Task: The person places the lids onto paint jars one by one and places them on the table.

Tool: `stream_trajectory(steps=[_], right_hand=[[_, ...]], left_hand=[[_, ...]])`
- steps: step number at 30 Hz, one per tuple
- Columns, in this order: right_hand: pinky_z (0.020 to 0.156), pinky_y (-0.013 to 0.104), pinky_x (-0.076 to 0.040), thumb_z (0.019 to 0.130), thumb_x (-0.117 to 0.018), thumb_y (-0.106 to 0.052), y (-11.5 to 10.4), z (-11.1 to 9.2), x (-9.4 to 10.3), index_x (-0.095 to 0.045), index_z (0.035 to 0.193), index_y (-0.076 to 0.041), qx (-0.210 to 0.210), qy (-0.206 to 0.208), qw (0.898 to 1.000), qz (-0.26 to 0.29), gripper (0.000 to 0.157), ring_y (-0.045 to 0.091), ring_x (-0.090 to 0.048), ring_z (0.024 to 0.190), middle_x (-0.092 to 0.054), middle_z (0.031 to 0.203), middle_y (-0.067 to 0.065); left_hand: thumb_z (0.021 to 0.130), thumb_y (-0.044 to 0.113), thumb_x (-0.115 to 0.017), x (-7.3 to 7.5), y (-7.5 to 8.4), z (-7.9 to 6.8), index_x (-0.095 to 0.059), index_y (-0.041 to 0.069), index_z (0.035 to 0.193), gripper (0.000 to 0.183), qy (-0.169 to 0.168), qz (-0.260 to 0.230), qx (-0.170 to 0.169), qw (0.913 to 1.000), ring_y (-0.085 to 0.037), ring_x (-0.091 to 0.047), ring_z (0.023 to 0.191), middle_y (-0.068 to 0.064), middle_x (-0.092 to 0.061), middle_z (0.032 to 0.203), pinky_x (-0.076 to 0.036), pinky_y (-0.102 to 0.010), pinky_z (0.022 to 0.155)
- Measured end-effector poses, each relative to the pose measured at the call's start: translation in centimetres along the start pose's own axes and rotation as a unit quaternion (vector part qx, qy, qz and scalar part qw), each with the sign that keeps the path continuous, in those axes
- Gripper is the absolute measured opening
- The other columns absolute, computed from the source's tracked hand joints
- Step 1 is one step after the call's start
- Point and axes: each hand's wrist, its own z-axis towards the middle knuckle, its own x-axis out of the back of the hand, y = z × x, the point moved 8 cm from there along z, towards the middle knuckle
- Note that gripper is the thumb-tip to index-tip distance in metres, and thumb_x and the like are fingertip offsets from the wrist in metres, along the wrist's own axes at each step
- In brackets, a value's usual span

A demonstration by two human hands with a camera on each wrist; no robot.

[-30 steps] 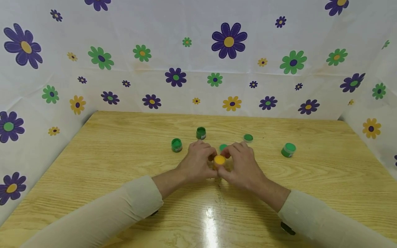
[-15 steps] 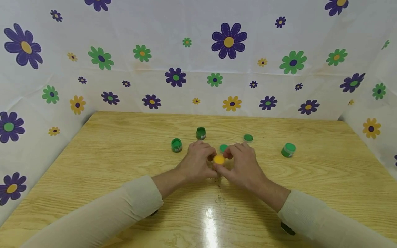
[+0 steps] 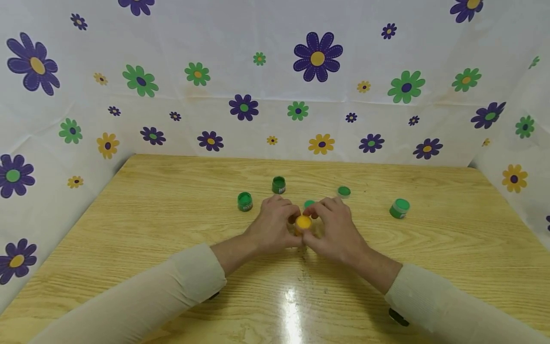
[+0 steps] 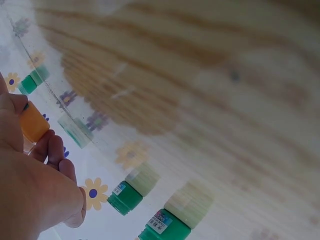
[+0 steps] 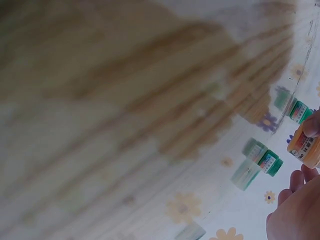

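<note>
A small yellow-orange paint jar (image 3: 303, 222) is held between both hands at the middle of the table. My left hand (image 3: 275, 225) grips it from the left, thumb toward me and fingers behind. From the other side, my right hand (image 3: 337, 230) pinches the jar near its top with thumb and fingertips. The left wrist view shows the orange jar (image 4: 34, 124) raised off the table. In the right wrist view its printed label (image 5: 303, 146) is visible beside the right fingers. Whether its lid is loose cannot be told.
Two uncapped green paint jars (image 3: 245, 202) (image 3: 279, 185) stand beyond my left hand. Two lids with green insides, one (image 3: 343, 191) farther back and one (image 3: 309, 204) partly behind my right hand, lie on the table (image 3: 172, 200). A capped green jar (image 3: 399, 209) stands at right.
My right thumb and fingers have shifted slightly left over the yellow jar's top, then back right. The left hand keeps its grip, and the green jars have not moved.
</note>
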Motion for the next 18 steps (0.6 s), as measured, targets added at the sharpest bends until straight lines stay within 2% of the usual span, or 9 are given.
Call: stream_trajectory(steps=[11, 18], right_hand=[[0.093, 0.048, -0.039, 0.082, -0.072, -0.033, 0.11, -0.02, -0.04, -0.065, 0.097, -0.007, -0.015, -0.011, 1.0, -0.019, 0.031, 0.023, -0.046, 0.096, -0.061, 0.095, 0.004], [0.088, 0.048, -0.04, 0.082, -0.075, -0.038, 0.13, -0.07, 0.12, -0.065, 0.093, -0.008, -0.014, 0.003, 1.0, -0.024, 0.034, 0.022, -0.047, 0.091, -0.06, 0.09, 0.004]], left_hand=[[0.072, 0.033, -0.085, 0.08, 0.04, -0.1, -0.064, 0.014, 0.083, 0.031, -0.001, -0.015, 0.003, 0.9999, -0.017, -0.046, 0.088, 0.001, -0.06, 0.08, -0.039, -0.047, 0.097], [0.071, 0.033, -0.085, 0.0, 0.06, -0.07, -0.063, 0.013, 0.083, 0.031, -0.002, -0.009, 0.001, 1.0, -0.017, -0.046, 0.087, 0.001, -0.059, 0.08, -0.039, -0.047, 0.098]])
